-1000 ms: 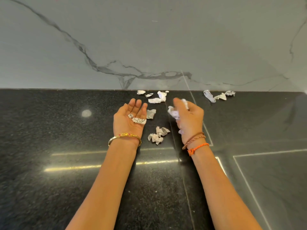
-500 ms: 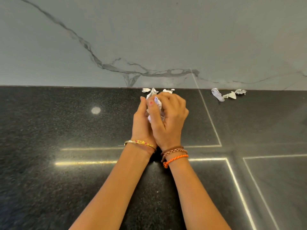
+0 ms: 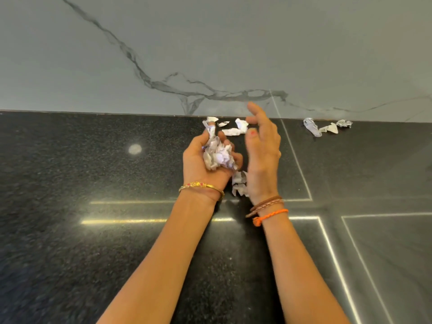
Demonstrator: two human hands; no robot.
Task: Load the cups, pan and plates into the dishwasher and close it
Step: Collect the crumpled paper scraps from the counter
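Head view: black granite counter (image 3: 70, 230), grey veined marble wall (image 3: 210, 43).

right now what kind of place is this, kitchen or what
Probably a kitchen counter, though no dishwasher or dishes are in view. The signs: a polished black speckled stone worktop meeting a grey veined marble-look backsplash. Crumpled paper scraps lie by the wall, and the left hand grips more.

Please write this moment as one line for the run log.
left hand: holds paper wad | right hand: open, beside it | loose scraps on counter | dishwasher: not in view
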